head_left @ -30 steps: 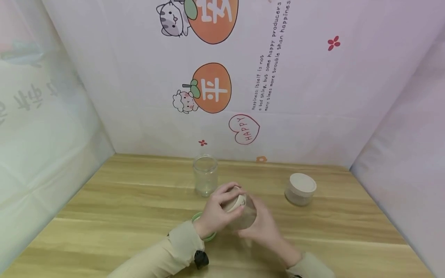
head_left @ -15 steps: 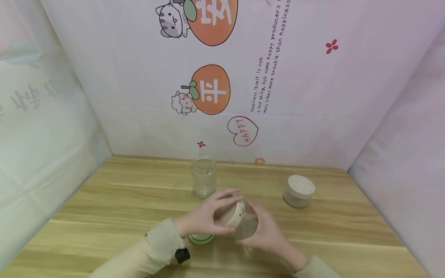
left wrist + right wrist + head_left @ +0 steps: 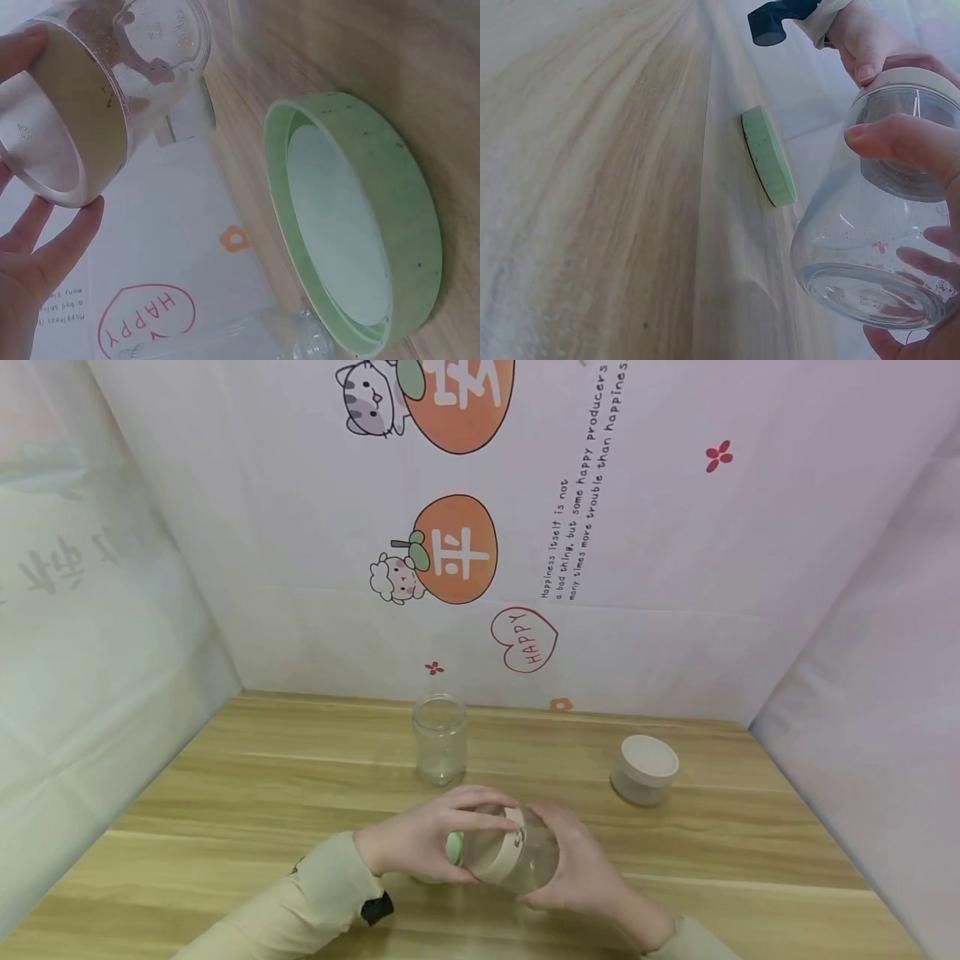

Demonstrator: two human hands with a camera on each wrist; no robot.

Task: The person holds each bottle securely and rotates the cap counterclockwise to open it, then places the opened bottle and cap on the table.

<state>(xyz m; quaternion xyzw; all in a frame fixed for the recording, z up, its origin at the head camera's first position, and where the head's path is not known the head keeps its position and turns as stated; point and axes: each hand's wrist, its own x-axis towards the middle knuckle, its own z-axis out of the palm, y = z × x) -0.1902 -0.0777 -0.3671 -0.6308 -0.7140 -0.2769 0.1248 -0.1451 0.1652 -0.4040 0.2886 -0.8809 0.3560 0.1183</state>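
Between my hands a clear jar lies tilted, its cream lid towards the left. My left hand holds that lid at its rim, thumb and fingertips on opposite sides in the left wrist view. Around the jar's body curl the fingers of my right hand; the right wrist view shows the thumb across the glass. A green lid rests on the table with its white-lined hollow side showing. In the head view my left hand and the jar hide most of it.
An uncovered clear jar stands upright behind my hands. Off to the right is a low jar with a white lid. Printed cloth walls in the wooden table at the back and both sides.
Both hands have brought the jar slightly lower and closer to me. My left hand has shifted left and down on the lid, and more of the lid's printed side shows.
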